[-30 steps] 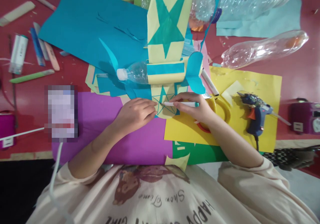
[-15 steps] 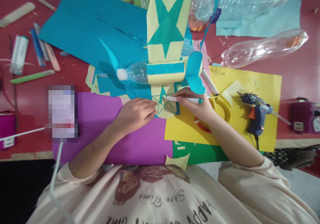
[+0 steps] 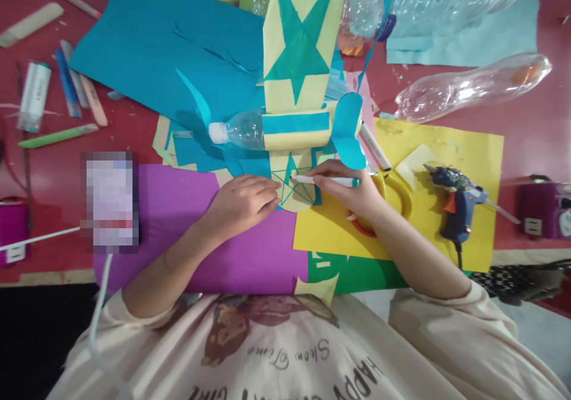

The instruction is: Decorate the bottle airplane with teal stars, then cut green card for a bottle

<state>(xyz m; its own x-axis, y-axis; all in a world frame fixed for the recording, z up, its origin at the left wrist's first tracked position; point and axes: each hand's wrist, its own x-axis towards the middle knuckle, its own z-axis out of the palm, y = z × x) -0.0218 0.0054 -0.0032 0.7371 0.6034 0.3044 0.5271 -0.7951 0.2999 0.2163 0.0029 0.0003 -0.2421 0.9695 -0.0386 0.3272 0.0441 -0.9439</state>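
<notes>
A white felt-tip marker point(image 3: 328, 180) with a teal end is pinched in my right hand point(image 3: 357, 189). Its tip touches a teal-outlined star, partly coloured in, on the near pale yellow paper wing point(image 3: 292, 201). My left hand point(image 3: 245, 204) has its fingers closed at the left edge of that wing; the thumb is hidden. The wing belongs to a plane made from a clear plastic bottle point(image 3: 245, 131), wrapped in pale yellow paper with a blue stripe. On its far wing point(image 3: 274, 37) is a filled teal star. Blue paper tail fins point(image 3: 348, 129) stand at the right end.
Blue card point(image 3: 147, 49), purple card point(image 3: 178, 210) and yellow card point(image 3: 473, 150) cover much of the red table. A glue gun point(image 3: 459, 204) and a tape roll point(image 3: 397, 195) lie right. Loose markers point(image 3: 33, 97) and a phone point(image 3: 111, 201) are left; plastic bottles point(image 3: 473, 88) lie far right.
The marker in my right hand has shifted slightly left and down with small strokes on the star. The plane has moved a touch to the right. My left hand stays in place.
</notes>
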